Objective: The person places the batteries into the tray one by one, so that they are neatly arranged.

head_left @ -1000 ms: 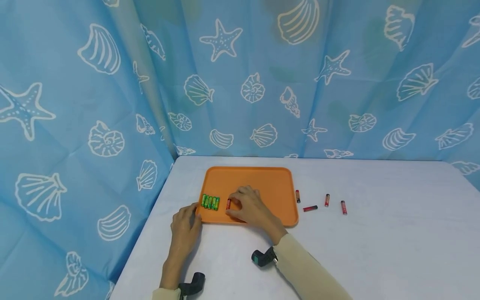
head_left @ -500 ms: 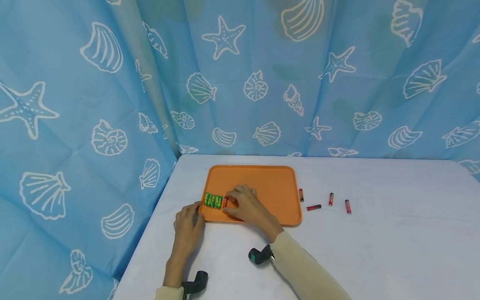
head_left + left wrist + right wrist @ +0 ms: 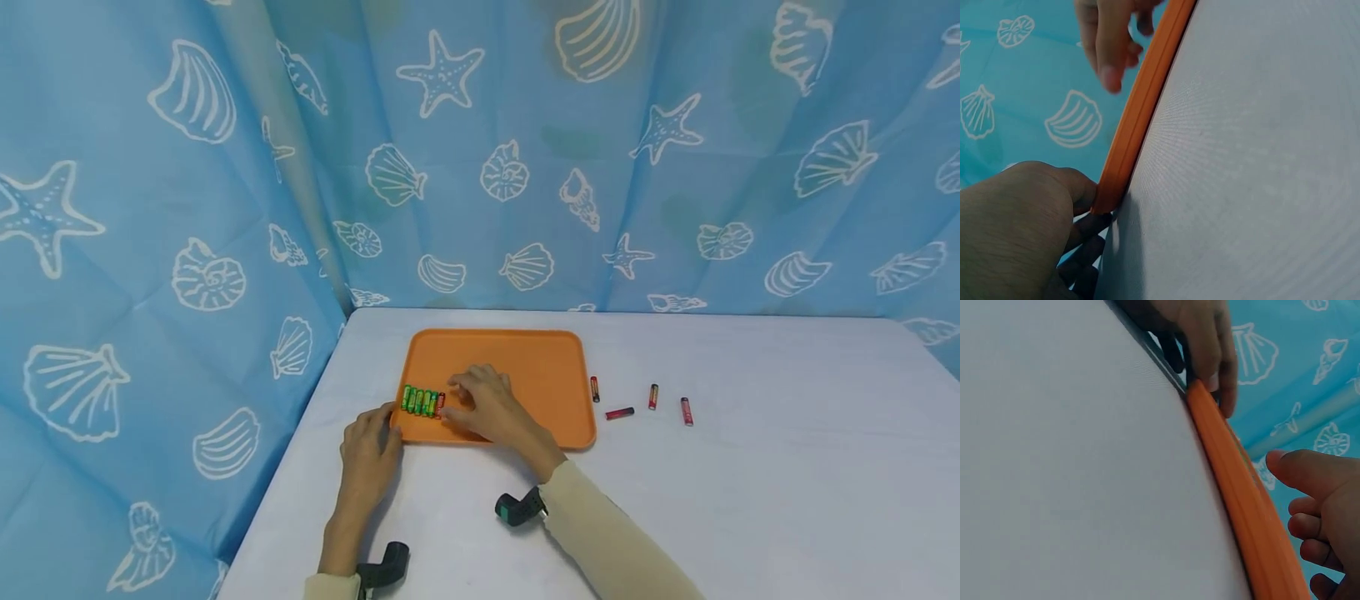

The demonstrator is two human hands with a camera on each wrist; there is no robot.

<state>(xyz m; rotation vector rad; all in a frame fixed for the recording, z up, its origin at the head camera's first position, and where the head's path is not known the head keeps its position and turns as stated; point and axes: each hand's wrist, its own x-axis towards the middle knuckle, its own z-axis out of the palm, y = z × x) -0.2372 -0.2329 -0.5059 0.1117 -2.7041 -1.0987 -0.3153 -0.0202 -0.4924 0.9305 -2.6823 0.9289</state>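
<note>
In the head view an orange tray (image 3: 517, 350) lies on the white table. Several green batteries (image 3: 418, 402) stand side by side in a row near its left edge, and one red battery (image 3: 440, 406) lies at the right end of that row. My right hand (image 3: 491, 410) hovers just right of the red battery, thumb and fingers parted around nothing; the right wrist view shows its thumb (image 3: 1310, 472) above the tray rim. My left hand (image 3: 369, 454) holds the tray's front left corner between thumb and fingers, as the left wrist view shows too.
Several loose red batteries (image 3: 654, 397) lie scattered on the tablecloth right of the tray. A blue curtain (image 3: 465, 183) with shell prints hangs behind and to the left of the table. Each wrist wears a small black camera (image 3: 517, 508).
My right hand has slid the red battery leftward against the green row and let go of it, its fingers spreading apart. The left hand has stayed at the tray corner.
</note>
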